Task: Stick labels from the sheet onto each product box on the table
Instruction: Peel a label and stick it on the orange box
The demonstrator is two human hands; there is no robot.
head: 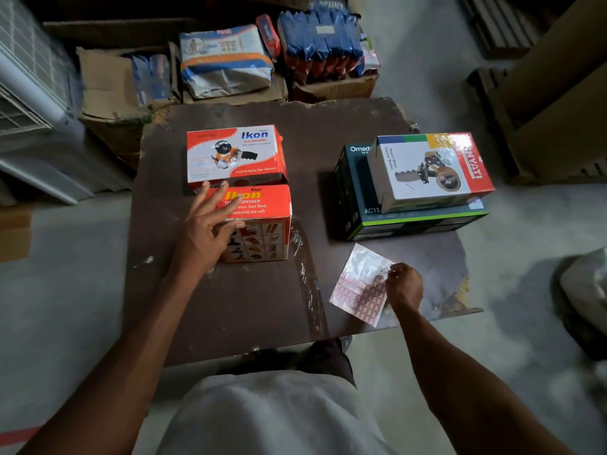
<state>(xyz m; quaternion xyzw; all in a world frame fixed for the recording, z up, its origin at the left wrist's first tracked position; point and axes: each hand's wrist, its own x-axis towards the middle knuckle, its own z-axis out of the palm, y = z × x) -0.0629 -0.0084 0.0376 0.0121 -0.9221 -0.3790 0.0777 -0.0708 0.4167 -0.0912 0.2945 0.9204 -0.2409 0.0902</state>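
I am standing over the table (249, 300), which is carrying four boxes: two Ikon boxes on the left, and on the right a teal box (417, 221) with the white box (430, 169) sitting on top of it. The near Ikon box (262, 221) is touching the far Ikon box (235, 156). The label sheet (358, 290) is lying flat near the table's front right edge.

My left hand (210, 224) is resting on the near Ikon box, fingers spread apart, steadying it. My right hand (404, 284) is pinching at the sheet's right edge, fingertips together; I cannot tell whether a label is lifting.

I judge I am peeling one off. Next it needs carrying across and pressing flat on the steadied box.
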